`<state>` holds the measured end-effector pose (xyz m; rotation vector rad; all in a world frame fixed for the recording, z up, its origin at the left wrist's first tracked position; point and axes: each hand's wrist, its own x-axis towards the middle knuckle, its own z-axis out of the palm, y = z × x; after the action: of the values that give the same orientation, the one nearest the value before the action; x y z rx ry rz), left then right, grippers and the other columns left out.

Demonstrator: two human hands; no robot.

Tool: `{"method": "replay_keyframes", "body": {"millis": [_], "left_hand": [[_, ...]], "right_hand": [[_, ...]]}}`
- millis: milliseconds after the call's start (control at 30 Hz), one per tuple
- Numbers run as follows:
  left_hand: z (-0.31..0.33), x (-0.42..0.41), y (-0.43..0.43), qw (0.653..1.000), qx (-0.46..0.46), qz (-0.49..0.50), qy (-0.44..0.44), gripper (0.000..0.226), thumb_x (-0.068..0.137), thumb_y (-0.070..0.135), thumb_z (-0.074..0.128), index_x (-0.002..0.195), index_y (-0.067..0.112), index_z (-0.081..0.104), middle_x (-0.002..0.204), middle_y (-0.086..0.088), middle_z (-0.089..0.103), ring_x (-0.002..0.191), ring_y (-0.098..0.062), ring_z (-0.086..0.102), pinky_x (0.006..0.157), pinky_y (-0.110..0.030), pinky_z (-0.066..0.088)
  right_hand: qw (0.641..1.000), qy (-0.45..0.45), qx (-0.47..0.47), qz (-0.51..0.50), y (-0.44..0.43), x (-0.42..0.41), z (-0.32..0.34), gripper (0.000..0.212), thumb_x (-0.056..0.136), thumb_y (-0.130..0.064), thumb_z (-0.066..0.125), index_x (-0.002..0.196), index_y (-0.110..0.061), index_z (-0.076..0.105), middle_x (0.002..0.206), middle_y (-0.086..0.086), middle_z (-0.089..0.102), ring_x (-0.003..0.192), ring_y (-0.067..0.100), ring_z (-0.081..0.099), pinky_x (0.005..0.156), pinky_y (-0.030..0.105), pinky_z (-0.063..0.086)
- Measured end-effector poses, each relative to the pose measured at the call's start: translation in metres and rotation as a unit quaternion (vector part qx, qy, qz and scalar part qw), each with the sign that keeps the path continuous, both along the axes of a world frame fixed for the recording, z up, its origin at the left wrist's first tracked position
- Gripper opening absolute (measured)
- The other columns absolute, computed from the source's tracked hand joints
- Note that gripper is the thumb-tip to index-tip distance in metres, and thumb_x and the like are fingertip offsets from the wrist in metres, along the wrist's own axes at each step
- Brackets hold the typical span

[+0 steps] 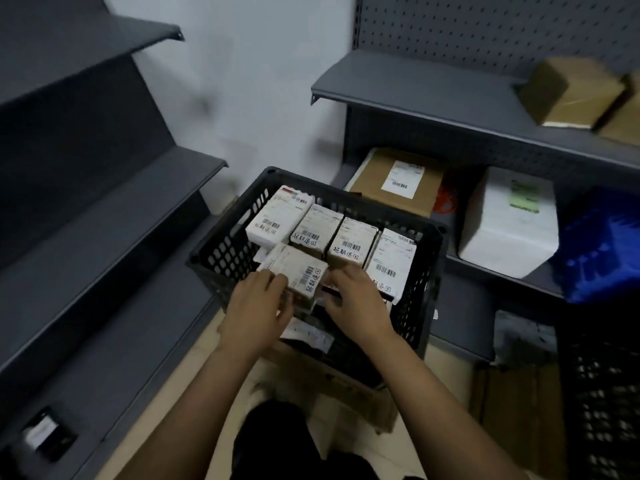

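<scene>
my left hand (256,306) and right hand (356,303) are both down in the crate (221,251), a black plastic one with straight walls cut into a grid of holes and rounded corners. it stands on the pale floor (194,362) between two grey metal racks.

between my hands is the box (301,271), small, flat and rectangular. it is brownish card under a white paper label with a barcode and handwritten marks. it lies tilted in the near part of the crate, on top of other parcels, just in front of the row (332,233) of four similar labelled boxes standing side by side along the far wall.

my left fingers (277,280) are bent over the box's near left corner and clamped on it, knuckles up. my right fingers (334,282) are curled against its right edge, pinching from that side. both wrists are straight, and both forearms are bare and reach forward from the near edge of the scene, converging on the crate.

to the right, the lower shelf (485,271) carries a brown carton (374,188) with a white shipping label. next to it are a chunky white foam box (505,233) with rounded edges and something blue (602,251), blurred. the upper shelf (415,88), backed by pegboard, holds taped brown cartons (571,95). the rack (104,209) on the left has smooth dark shelves.
</scene>
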<state>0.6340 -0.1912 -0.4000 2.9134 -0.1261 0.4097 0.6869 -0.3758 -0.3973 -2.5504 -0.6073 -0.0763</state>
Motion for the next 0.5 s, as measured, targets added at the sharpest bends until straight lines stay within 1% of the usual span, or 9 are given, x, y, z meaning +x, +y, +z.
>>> {"method": "replay_keyframes", "body": {"millis": [67, 133, 233, 300, 367, 433, 500], "left_hand": [[0.002, -0.024, -0.007, 0.999, -0.007, 0.036, -0.007, 0.018, 0.083, 0.025, 0.059, 0.096, 0.014, 0.064, 0.087, -0.003, 0.058, 0.079, -0.024, 0.055, 0.066, -0.036, 0.044], [0.005, -0.045, -0.012, 0.997, -0.013, 0.073, -0.002, 0.02, 0.08, 0.02, 0.068, 0.098, 0.015, 0.065, 0.088, -0.003, 0.058, 0.081, -0.025, 0.056, 0.069, -0.037, 0.044], [0.008, -0.073, -0.01, 0.993, -0.018, 0.118, -0.001, 0.023, 0.076, 0.018, 0.075, 0.097, 0.015, 0.065, 0.088, -0.002, 0.057, 0.08, -0.026, 0.055, 0.07, -0.037, 0.044], [0.01, -0.091, -0.003, 0.988, -0.011, 0.151, -0.005, 0.022, 0.074, 0.019, 0.076, 0.092, 0.015, 0.064, 0.084, -0.002, 0.054, 0.077, -0.026, 0.054, 0.067, -0.035, 0.042], [0.01, -0.114, 0.008, 0.98, -0.006, 0.198, -0.015, 0.02, 0.076, 0.023, 0.074, 0.09, 0.015, 0.062, 0.082, -0.003, 0.052, 0.076, -0.027, 0.053, 0.065, -0.035, 0.042], [0.011, -0.142, 0.02, 0.969, -0.002, 0.246, -0.022, 0.019, 0.081, 0.031, 0.059, 0.092, 0.016, 0.062, 0.083, -0.003, 0.053, 0.076, -0.027, 0.053, 0.066, -0.037, 0.044], [0.011, -0.177, 0.033, 0.957, -0.003, 0.291, -0.016, 0.029, 0.082, 0.036, 0.045, 0.093, 0.017, 0.063, 0.085, -0.002, 0.054, 0.077, -0.027, 0.053, 0.067, -0.037, 0.045]], "right_hand": [[1.0, 0.001, 0.0, 0.026, -0.004, -0.013, 0.003, 0.017, 0.083, -0.016, 0.067, 0.099, -0.011, 0.063, 0.1, 0.008, 0.058, 0.095, 0.026, 0.053, 0.075, 0.035, 0.044], [0.999, -0.007, 0.006, 0.05, -0.004, -0.024, 0.006, 0.018, 0.083, -0.013, 0.064, 0.101, -0.01, 0.063, 0.102, 0.009, 0.057, 0.096, 0.026, 0.052, 0.073, 0.032, 0.04], [0.996, -0.001, 0.007, 0.084, 0.008, -0.039, 0.01, 0.02, 0.085, -0.016, 0.064, 0.105, -0.011, 0.063, 0.108, 0.008, 0.058, 0.101, 0.025, 0.051, 0.077, 0.035, 0.046], [0.994, 0.01, 0.016, 0.111, 0.022, -0.049, 0.012, 0.022, 0.087, -0.018, 0.064, 0.108, -0.013, 0.063, 0.109, 0.008, 0.059, 0.103, 0.025, 0.052, 0.081, 0.034, 0.045], [0.99, 0.016, 0.035, 0.133, 0.04, -0.063, 0.014, 0.021, 0.087, -0.018, 0.064, 0.107, -0.013, 0.064, 0.108, 0.009, 0.06, 0.102, 0.026, 0.052, 0.082, 0.037, 0.046], [0.985, 0.023, 0.046, 0.164, 0.063, -0.081, 0.015, 0.016, 0.084, -0.017, 0.063, 0.099, -0.012, 0.065, 0.1, 0.01, 0.06, 0.094, 0.028, 0.054, 0.077, 0.041, 0.048], [0.978, 0.016, 0.024, 0.207, 0.091, -0.103, 0.015, 0.014, 0.081, -0.016, 0.062, 0.095, -0.015, 0.066, 0.096, 0.006, 0.06, 0.091, 0.025, 0.054, 0.077, 0.04, 0.048]]}}
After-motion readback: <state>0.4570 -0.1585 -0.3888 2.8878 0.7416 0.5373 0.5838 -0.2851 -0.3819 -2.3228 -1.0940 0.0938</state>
